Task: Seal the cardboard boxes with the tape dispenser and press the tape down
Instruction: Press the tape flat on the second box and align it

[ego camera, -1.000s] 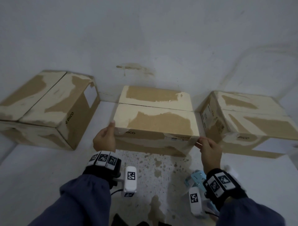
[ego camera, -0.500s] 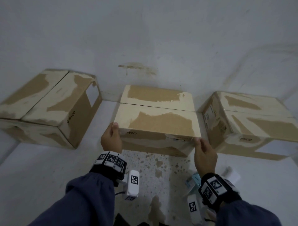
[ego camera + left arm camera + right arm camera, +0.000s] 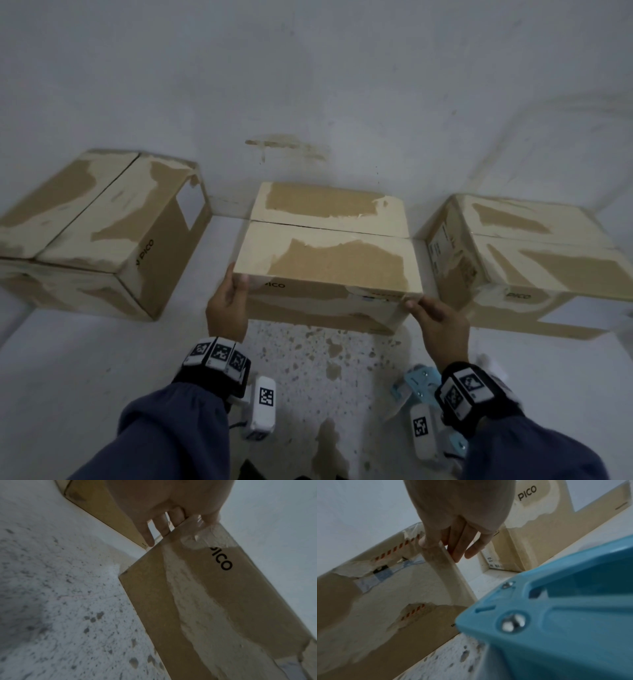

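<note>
While both hands are up at the middle cardboard box (image 3: 329,260), three boxes in all stand in a row along the white wall (image 3: 308,68): a left box (image 3: 102,233) turned at an angle, the middle one, and a right box (image 3: 534,260), each with its paper skin torn away in pale patches. The left hand (image 3: 227,308) grips the middle box's near left corner, thumb on the top edge and fingers (image 3: 161,524) curled round the side. The right hand (image 3: 442,322) is at the near right corner, its thumb on the front edge and its fingers (image 3: 458,545) hanging fairly straight beside the end of the box; whether they press it I cannot tell. Both top flaps of the middle box lie shut with a bare seam between them. One blue tape dispenser (image 3: 565,615) lies on the speckled floor (image 3: 325,359) just below the right wrist, held by neither hand and apart from the boxes.
</note>
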